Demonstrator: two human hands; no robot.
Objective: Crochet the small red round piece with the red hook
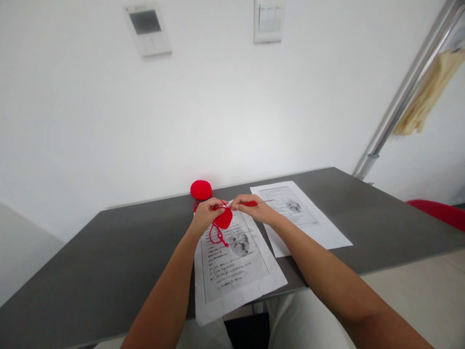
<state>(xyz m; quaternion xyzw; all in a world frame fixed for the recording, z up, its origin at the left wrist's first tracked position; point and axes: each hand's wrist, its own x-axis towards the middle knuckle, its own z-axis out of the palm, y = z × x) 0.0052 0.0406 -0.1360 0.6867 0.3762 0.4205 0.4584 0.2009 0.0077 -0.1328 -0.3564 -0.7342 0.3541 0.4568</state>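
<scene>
My left hand pinches a small round red crochet piece, from which a loose red yarn tail dangles over a printed sheet. My right hand grips a crochet hook with a red handle, its thin metal shaft pointing right. The two hands meet above the near sheet of paper. A red ball of yarn lies on the table just behind my left hand, with a strand running toward the work.
A dark grey table stands against a white wall. A second printed sheet lies to the right. A red chair sits at the right edge, beside a metal pole with beige cloth hanging.
</scene>
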